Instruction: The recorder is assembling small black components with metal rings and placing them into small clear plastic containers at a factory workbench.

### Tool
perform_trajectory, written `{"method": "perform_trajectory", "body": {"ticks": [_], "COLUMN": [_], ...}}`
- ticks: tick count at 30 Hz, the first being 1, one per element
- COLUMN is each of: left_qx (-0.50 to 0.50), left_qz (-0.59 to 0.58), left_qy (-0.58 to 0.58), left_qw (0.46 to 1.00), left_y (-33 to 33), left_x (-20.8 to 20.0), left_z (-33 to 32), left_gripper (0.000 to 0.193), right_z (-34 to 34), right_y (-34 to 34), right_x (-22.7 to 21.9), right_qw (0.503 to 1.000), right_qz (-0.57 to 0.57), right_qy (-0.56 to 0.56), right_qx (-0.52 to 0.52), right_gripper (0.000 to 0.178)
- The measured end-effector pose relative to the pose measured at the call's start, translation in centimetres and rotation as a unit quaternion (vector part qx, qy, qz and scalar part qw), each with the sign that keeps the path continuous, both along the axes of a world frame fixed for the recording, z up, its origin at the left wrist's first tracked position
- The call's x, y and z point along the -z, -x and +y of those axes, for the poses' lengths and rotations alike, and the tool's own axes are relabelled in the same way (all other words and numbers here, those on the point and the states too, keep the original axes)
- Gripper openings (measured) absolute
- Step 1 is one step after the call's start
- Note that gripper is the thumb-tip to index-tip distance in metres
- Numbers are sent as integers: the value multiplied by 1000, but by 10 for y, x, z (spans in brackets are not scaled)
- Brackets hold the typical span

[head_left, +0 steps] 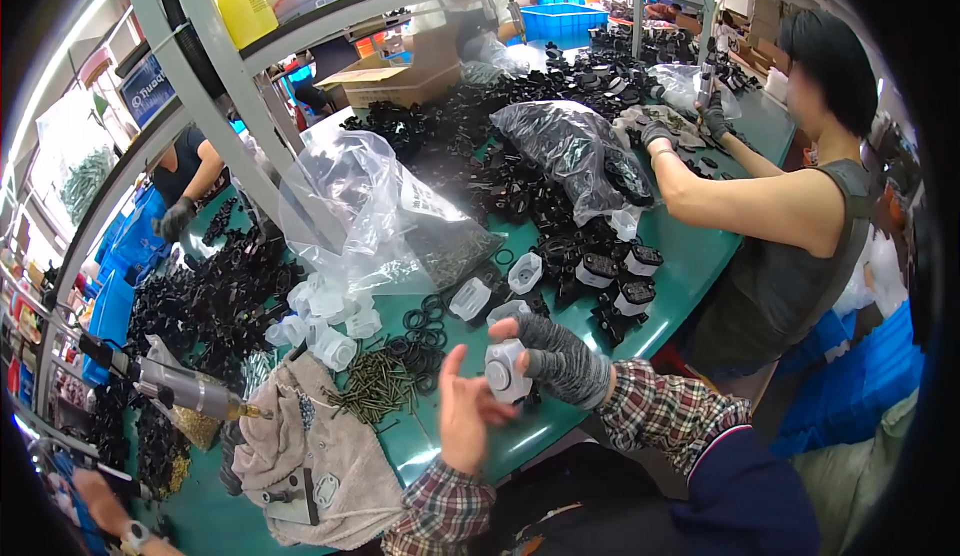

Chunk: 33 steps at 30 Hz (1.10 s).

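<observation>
My right hand [565,361], in a grey fingerless knit glove, grips a translucent white plastic housing [507,370] with a round raised centre. Beside it is my bare left hand [466,414], one finger raised and the others spread toward the housing; they are slightly blurred, and I cannot tell whether they touch it. Just beyond my hands lie black rubber rings [424,331], a heap of long screws [372,384] and loose translucent housings [470,299]. Black parts with white bodies [597,270] stand in a cluster farther right.
A power screwdriver [195,394] points in from the left, above a beige cloth [300,436] bearing a small metal fixture [292,501]. A clear bag [385,226] and black parts [215,291] crowd the green table [690,256]. Co-workers' hands [660,136] are at work nearby.
</observation>
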<state>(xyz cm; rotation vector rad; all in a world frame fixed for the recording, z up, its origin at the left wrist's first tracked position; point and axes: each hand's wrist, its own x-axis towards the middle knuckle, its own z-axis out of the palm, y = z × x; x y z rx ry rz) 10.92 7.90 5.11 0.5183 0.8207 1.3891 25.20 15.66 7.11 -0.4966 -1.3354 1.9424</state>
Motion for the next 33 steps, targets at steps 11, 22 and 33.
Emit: {"method": "perform_trajectory", "body": {"ticks": [11,22,33], "left_qx": [-13,49,62], "left_qz": [729,668,556], "left_qy": [-253,-233,-323], "left_qw": [636,705,763], "left_y": [46,78,94], "left_x": [56,70,73], "left_z": [28,47,55], "left_gripper": [40,35,26], "right_z": [42,57,52], "right_y": [35,77,99], "right_x": [13,27,55], "right_qw": [604,685,700], "right_qz": [-314,-252,-252], "right_qy": [-727,-683,-664], "right_qx": [-87,-26,-73], "right_gripper": [31,47,54]}}
